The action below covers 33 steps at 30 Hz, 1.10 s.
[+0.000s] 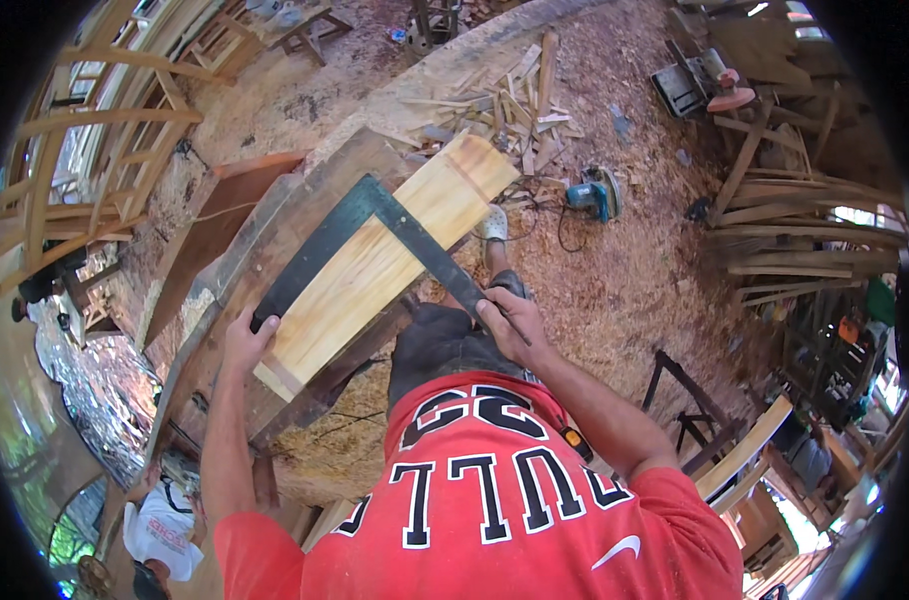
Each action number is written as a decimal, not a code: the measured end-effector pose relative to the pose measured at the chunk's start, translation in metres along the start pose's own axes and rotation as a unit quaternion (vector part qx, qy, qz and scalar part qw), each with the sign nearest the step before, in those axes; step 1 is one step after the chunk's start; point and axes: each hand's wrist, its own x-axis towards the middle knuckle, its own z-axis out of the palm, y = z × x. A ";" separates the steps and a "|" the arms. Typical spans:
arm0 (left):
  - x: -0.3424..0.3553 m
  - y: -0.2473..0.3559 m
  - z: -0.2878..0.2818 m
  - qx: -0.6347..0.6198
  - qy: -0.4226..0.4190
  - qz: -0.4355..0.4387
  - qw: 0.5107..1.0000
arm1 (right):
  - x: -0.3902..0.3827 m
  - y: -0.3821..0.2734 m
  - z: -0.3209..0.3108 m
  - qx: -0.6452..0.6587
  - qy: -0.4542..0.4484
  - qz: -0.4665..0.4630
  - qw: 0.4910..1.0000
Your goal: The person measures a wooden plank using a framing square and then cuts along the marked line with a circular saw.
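A dark metal framing square lies across a pale wooden board, its corner pointing away from me. My left hand grips the end of one leg, beside the board's near left end. The end of the other leg, which reaches past the board's right edge, is in my right hand. A thin dark stick, perhaps a pencil, shows at the fingers of that hand; its kind is unclear. Beneath the board is a brown wooden workbench.
A teal power saw with a cord sits on the shavings-covered floor. Wood offcuts are heaped beyond the bench. Wooden frames stand at left, stacked strips at right. A person in a white shirt is at lower left.
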 end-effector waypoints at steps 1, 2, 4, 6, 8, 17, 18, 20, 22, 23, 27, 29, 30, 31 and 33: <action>0.002 -0.008 0.001 0.007 -0.001 0.003 1.000 | 0.001 -0.002 0.000 -0.013 0.012 -0.032 0.999; 0.002 -0.016 0.001 0.013 -0.003 0.007 1.000 | 0.002 -0.005 0.000 -0.026 0.025 -0.064 0.997; 0.001 -0.004 0.002 0.013 -0.008 -0.001 1.000 | 0.003 -0.008 -0.002 -0.015 0.028 -0.057 0.998; -0.001 0.000 0.001 0.013 -0.010 -0.011 1.000 | 0.003 -0.010 -0.003 -0.005 0.028 -0.053 0.998; -0.002 -0.001 0.001 0.043 0.001 0.006 0.999 | 0.004 -0.011 -0.005 -0.032 0.000 -0.006 0.999; -0.004 0.010 -0.003 0.078 -0.006 -0.004 0.997 | 0.011 -0.005 -0.012 -0.084 0.120 -0.139 0.980; -0.004 0.008 -0.003 0.077 -0.004 -0.005 0.997 | 0.014 -0.012 -0.020 -0.084 0.117 -0.141 0.980; -0.004 0.005 -0.005 0.095 -0.018 -0.005 0.995 | 0.022 -0.031 -0.038 -0.002 0.136 -0.105 0.985; -0.005 0.019 -0.007 0.097 -0.026 -0.005 0.995 | 0.035 -0.041 -0.055 0.035 0.101 -0.096 0.990; -0.005 0.024 -0.008 0.100 -0.034 -0.007 0.994 | 0.042 -0.047 -0.060 0.072 0.065 -0.086 0.992; -0.004 0.022 -0.010 0.122 -0.040 -0.011 0.992 | 0.064 -0.090 -0.045 0.086 0.086 -0.156 0.980; -0.003 0.020 -0.011 0.104 -0.050 -0.026 0.993 | 0.084 -0.091 -0.038 0.042 0.033 -0.205 0.977; -0.003 0.018 -0.010 0.104 -0.045 -0.025 0.993 | 0.094 -0.093 -0.034 -0.011 0.036 -0.267 0.963; -0.004 0.016 -0.008 0.128 -0.025 0.003 0.991 | 0.102 -0.096 -0.028 -0.010 0.035 -0.272 0.962; -0.003 0.015 -0.010 0.153 -0.001 0.030 0.988 | 0.113 -0.103 -0.015 -0.063 0.052 -0.393 0.916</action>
